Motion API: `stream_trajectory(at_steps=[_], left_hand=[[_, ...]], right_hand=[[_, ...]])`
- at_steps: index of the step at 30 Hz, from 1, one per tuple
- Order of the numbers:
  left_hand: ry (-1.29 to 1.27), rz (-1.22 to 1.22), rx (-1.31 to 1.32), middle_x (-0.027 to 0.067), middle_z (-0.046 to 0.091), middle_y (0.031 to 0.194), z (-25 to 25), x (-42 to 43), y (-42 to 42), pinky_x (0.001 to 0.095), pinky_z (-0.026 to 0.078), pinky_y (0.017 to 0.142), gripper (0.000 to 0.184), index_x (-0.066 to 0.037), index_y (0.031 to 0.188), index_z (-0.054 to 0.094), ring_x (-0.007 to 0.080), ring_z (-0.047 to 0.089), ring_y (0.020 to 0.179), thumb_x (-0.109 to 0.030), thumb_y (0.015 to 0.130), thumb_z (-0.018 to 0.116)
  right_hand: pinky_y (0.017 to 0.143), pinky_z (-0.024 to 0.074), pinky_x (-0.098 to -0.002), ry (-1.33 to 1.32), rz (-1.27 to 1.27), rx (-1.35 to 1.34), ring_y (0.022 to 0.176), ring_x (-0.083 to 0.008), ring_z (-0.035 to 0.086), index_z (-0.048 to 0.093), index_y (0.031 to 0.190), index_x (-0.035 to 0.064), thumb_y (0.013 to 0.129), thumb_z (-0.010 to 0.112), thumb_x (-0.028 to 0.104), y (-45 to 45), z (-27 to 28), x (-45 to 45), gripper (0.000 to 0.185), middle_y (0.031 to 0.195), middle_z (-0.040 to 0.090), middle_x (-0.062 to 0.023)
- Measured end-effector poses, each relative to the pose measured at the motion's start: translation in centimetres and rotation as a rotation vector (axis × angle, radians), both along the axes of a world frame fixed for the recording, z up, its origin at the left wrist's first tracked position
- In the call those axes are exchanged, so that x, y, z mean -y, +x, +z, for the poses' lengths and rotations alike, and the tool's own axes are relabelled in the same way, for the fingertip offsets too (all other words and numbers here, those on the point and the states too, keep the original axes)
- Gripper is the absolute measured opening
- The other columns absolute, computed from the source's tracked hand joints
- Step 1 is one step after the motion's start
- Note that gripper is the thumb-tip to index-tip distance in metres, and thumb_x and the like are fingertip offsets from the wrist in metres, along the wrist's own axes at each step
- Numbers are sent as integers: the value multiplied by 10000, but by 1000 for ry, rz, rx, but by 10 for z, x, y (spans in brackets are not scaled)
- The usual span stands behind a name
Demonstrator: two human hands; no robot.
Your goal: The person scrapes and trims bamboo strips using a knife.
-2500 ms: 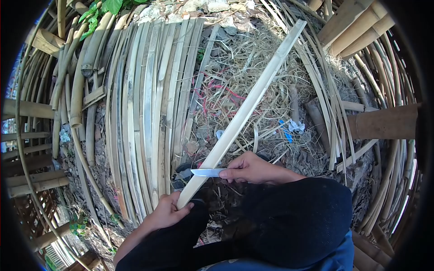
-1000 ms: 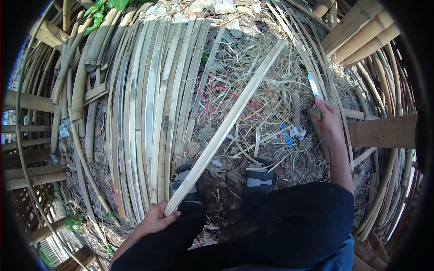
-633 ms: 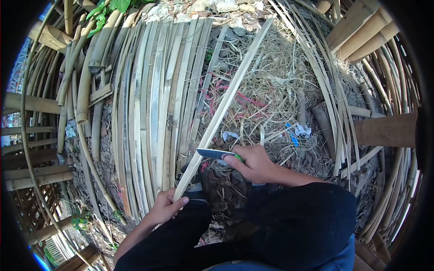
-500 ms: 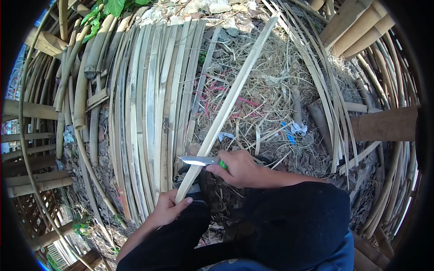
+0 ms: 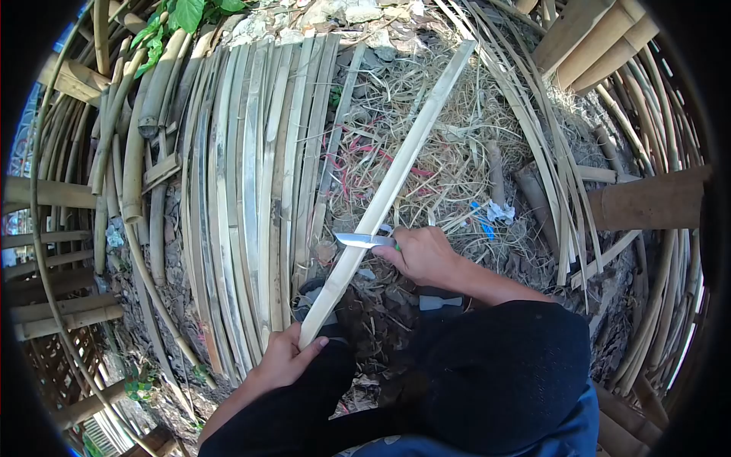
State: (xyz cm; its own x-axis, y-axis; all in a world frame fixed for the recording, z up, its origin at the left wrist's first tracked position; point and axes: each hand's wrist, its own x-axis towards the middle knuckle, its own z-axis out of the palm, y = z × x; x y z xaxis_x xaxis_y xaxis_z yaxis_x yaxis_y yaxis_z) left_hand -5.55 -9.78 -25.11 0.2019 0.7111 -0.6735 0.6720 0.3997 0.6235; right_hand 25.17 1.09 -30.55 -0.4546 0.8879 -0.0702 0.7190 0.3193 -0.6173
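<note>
My left hand [image 5: 286, 358] is closed around the near end of a long bamboo strip [image 5: 407, 156], which slants up and away to the right. In my right hand [image 5: 424, 255] is a knife [image 5: 358, 240] with a shiny blade and a bit of green showing at the handle. The blade lies across the strip below its middle, its tip pointing left. Whether the edge bites into the bamboo I cannot tell. My fingers hide most of the handle.
Many split bamboo strips [image 5: 251, 183] lie side by side at the left. Thin shavings [image 5: 449, 145] cover the ground ahead, with red string among them. More strips [image 5: 533, 129] lean at the right, near a thick bamboo pole [image 5: 647, 202]. A blue scrap [image 5: 483, 221] lies beside white paper [image 5: 500, 212].
My right hand and the knife have moved up along the strip, away from my left hand. The strip's far end has dropped slightly lower in view. My left hand keeps its hold.
</note>
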Motion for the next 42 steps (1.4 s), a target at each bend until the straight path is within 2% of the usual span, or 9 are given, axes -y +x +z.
stream_trajectory(at_steps=[3,10,14,16,18,21,25,30,42], left_hand=[[-13,37,16,-11,547,636,7,-2,4,274,373,490,288,44,941,617,48,451,574,-218,937,737],[-15,59,120,48,592,618,-8,19,-20,299,424,507,312,49,919,640,77,516,557,-250,938,727],[-19,82,179,26,575,625,-6,12,-13,290,417,519,297,41,908,643,72,503,570,-244,944,721],[35,70,214,6,541,615,-13,11,-14,286,405,517,296,39,908,639,70,484,570,-245,963,697],[-40,111,241,0,526,608,-10,9,-15,285,396,510,304,34,898,631,68,473,564,-257,978,675],[-118,146,283,-9,505,600,-5,8,-10,282,383,500,331,21,876,611,65,458,552,-282,1007,627],[-64,104,269,-19,489,597,-16,14,-18,279,375,481,369,4,860,581,60,446,528,-320,1037,571],[-99,149,279,-25,480,598,-22,21,-24,275,361,456,377,1,866,578,59,433,503,-333,1040,562],[-36,58,222,-11,537,665,-9,12,-11,261,382,508,350,3,893,588,62,464,574,-326,1003,631]], right_hand=[[555,519,-511,8,1,69,550,-430,640,620,764,-40,997,502,528,15,-2,-13,625,572,609,-221],[632,507,-525,-24,-574,40,626,-453,644,643,741,-46,1051,392,489,94,10,-69,667,630,609,-271],[569,481,-497,61,-432,-178,564,-424,618,604,806,-33,1041,468,395,62,29,-38,507,585,575,-237],[532,478,-481,-2,-178,-182,527,-402,610,569,825,-13,1016,534,361,33,29,-9,421,575,565,-213],[497,483,-481,12,92,-279,501,-391,608,561,814,-14,989,579,407,2,19,15,456,554,573,-182],[507,499,-481,-38,242,-246,535,-396,634,570,807,-24,986,570,450,-26,10,33,507,571,593,-196],[544,518,-496,-71,208,-92,577,-414,653,589,806,-38,1007,516,478,-23,11,21,558,600,614,-214],[586,523,-528,-151,-50,-3,592,-446,643,610,813,-53,1046,427,468,10,6,-14,599,597,608,-235],[581,529,-524,-109,115,-127,573,-438,643,634,791,-27,1026,474,459,-16,8,20,563,574,605,-224]])
